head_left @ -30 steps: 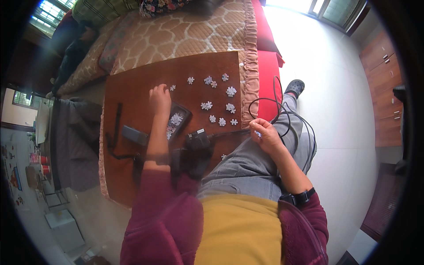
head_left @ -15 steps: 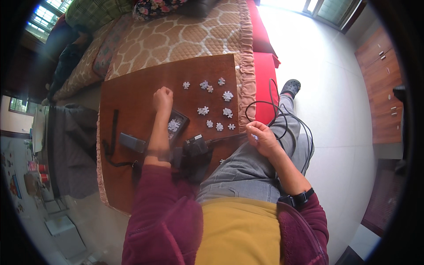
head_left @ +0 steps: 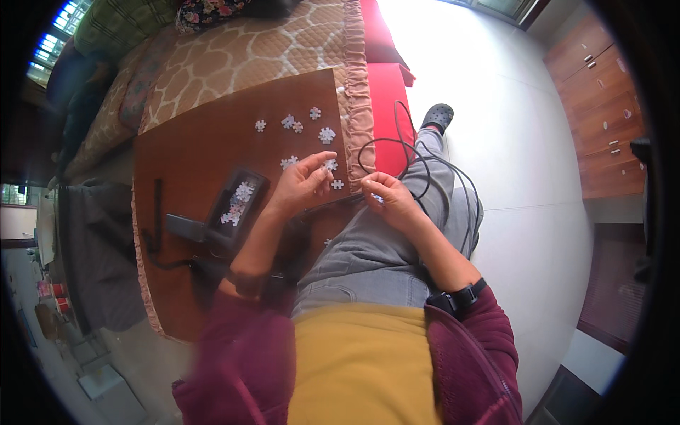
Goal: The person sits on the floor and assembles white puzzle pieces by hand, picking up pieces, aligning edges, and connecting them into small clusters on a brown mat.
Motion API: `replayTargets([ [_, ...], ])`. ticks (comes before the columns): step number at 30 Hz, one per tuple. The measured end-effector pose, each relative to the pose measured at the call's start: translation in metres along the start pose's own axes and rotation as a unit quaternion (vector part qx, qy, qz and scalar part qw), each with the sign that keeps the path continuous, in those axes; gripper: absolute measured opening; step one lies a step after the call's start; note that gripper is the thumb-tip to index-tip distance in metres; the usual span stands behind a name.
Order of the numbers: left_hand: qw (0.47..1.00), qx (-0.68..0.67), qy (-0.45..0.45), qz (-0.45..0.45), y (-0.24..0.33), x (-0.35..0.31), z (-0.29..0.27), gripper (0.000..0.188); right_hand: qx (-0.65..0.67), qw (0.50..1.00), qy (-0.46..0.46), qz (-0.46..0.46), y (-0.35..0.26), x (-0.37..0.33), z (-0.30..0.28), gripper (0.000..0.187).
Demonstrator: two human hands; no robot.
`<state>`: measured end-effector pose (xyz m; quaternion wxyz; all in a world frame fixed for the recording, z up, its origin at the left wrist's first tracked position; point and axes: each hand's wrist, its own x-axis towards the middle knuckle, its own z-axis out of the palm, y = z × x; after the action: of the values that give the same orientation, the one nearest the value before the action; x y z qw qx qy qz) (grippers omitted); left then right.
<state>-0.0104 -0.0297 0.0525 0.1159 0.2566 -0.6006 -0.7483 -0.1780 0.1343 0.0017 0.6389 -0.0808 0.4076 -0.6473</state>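
Note:
My left hand (head_left: pixel 303 185) hovers over the right part of the brown wooden board, its fingers apart with nothing visible between them. Close to its fingertips lies a small cluster of puzzle pieces (head_left: pixel 331 164). Over my thigh, my right hand (head_left: pixel 394 203) is closed, pinching a pale puzzle piece (head_left: pixel 378 199) mostly covered by the fingers. Other puzzle pieces lie on the board, among them a cluster (head_left: pixel 326 134) farther off and a single piece (head_left: pixel 261 126). A dark open box (head_left: pixel 261 185) left of my left forearm holds several loose puzzle pieces (head_left: pixel 238 202).
The wooden board (head_left: pixel 191 152) rests on a patterned quilt (head_left: pixel 234 53). A dark device (head_left: pixel 185 227) and a black strap (head_left: pixel 158 205) lie at its left. Black cable loops (head_left: pixel 360 157) hang by my leg, near a red cushion (head_left: pixel 389 106). Wooden cabinets (head_left: pixel 602 106) stand right.
My left hand has come back from the far middle of the board toward my right hand, its fist now opened. My right hand keeps its pinch. The whole view has shifted slightly.

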Motion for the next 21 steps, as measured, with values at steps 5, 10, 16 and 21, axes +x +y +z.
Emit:
replayTargets([
  [5,0.999,0.026,-0.028,-0.033,-0.009,-0.008,0.015,0.038,0.004,1.0,-0.012,-0.011,0.003,0.0,-0.002,0.011],
  [10,0.993,0.1,-0.053,-0.025,-0.015,-0.008,0.026,0.039,-0.005,1.0,-0.02,-0.013,0.002,-0.002,-0.002,0.012],
  [16,0.986,0.149,-0.067,-0.024,-0.02,-0.005,0.039,0.04,-0.018,1.0,-0.023,0.001,0.0,-0.008,-0.001,0.014],
  [21,0.989,0.125,-0.065,-0.037,-0.014,-0.008,0.051,0.041,-0.01,0.999,-0.049,0.0,0.002,-0.006,-0.005,0.015],
])
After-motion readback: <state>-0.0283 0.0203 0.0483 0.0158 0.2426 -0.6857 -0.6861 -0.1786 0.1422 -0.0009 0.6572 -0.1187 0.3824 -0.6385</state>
